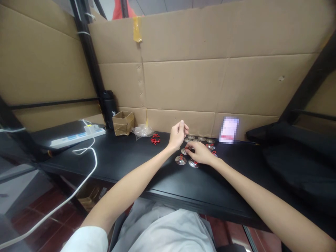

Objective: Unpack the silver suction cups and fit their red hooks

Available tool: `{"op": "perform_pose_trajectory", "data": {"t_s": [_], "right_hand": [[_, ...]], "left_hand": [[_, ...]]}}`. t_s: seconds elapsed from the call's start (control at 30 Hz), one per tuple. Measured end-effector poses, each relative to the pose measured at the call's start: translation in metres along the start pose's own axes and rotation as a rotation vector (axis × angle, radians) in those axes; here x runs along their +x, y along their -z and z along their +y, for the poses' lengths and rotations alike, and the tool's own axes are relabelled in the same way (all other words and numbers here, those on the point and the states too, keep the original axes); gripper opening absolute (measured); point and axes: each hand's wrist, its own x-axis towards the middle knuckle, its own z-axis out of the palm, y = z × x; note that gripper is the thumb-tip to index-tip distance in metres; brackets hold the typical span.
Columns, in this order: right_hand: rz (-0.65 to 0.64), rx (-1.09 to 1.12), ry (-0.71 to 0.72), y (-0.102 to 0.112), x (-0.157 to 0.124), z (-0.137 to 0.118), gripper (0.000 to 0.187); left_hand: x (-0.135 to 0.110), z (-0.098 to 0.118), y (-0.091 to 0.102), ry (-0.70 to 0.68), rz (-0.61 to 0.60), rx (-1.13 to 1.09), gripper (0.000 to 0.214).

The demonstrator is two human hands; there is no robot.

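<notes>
One pixelated card [229,130], unreadable, stands behind the metal cymbals [181,160].

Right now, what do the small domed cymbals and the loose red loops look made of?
The small domed cymbals look like polished metal: silvery, with bright highlights on the domes. The alloy can't be told. The red loops look like knotted textile cord, matte and limp, though the fibre is too small to tell.

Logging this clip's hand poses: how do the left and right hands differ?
Left hand raised, fingers bunched upward; right hand lower, palm down. The right hand's fingers reach a small metal cymbal; the left hand's touch none visibly. Both are bare, above a black table.
</notes>
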Motion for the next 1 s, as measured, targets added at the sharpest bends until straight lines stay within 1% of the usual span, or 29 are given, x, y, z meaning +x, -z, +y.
{"op": "perform_pose_trajectory", "data": {"t_s": [0.1, 0.37, 0.57, 0.7, 0.87, 0.93, 0.97, 1.0], "right_hand": [[-0.022, -0.013, 0.022, 0.0, -0.001, -0.002, 0.011], [-0.049, -0.025, 0.048, 0.001, -0.001, -0.006, 0.008], [-0.047, -0.04, 0.06, -0.001, -0.001, -0.006, 0.007], [-0.051, -0.04, 0.06, -0.001, -0.001, -0.005, 0.007], [-0.067, -0.054, 0.063, 0.003, -0.002, -0.008, 0.009], [-0.003, -0.02, 0.048, 0.008, -0.002, -0.011, 0.014], [0.068, 0.014, 0.037, 0.011, -0.002, -0.014, 0.021], [0.167, 0.054, 0.026, 0.014, -0.001, -0.016, 0.028]], "left_hand": [[-0.001, 0.0, -0.001, -0.032, -0.025, 0.014, 0.056], [-0.003, 0.0, -0.002, -0.003, -0.034, -0.011, 0.059], [-0.003, 0.0, -0.002, 0.011, -0.045, -0.041, 0.066], [-0.004, -0.001, -0.003, 0.007, -0.067, -0.055, 0.071], [-0.004, 0.001, -0.002, 0.018, -0.076, -0.045, 0.07], [-0.005, 0.003, -0.001, -0.007, -0.089, -0.024, 0.068], [-0.006, 0.005, 0.0, -0.027, -0.102, -0.006, 0.067], [-0.007, 0.006, 0.0, -0.047, -0.118, 0.014, 0.066]]}}
